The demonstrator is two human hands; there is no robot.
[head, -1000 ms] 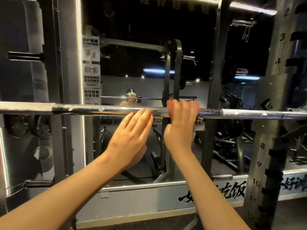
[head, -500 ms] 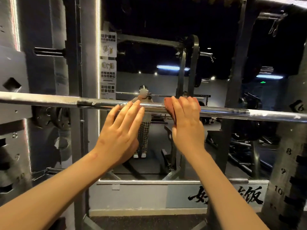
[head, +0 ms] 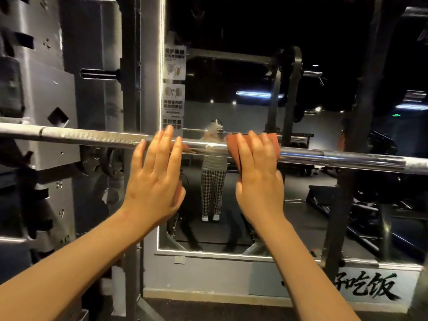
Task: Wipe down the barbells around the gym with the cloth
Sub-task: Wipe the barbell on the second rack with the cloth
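Chrome barbell [head: 92, 137] across the whole view from 9 o'clock to 3 o'clock, dipping slightly toward 3 o'clock, knurled on the 9 o'clock stretch and smooth and shiny in the middle. Left hand [head: 155, 181] just at 9 o'clock of centre, back to the camera, fingers straight and slightly spread, tips resting against the bar, thumb mostly hidden beneath. Right hand [head: 259, 177] just at 3 o'clock of centre, fingers close together, laid on a rust-red cloth [head: 234, 149] and bent over the top of the bar; thumb out of sight. Cloth draped over the bar under that hand, one edge hanging down on its 9 o'clock side. Behind the bar, a mirror [head: 301, 216] with a reflected person [head: 213, 181] in checked trousers. Grey rack upright [head: 132, 66] toward 11 o'clock, printed signs [head: 174, 63] beside it.
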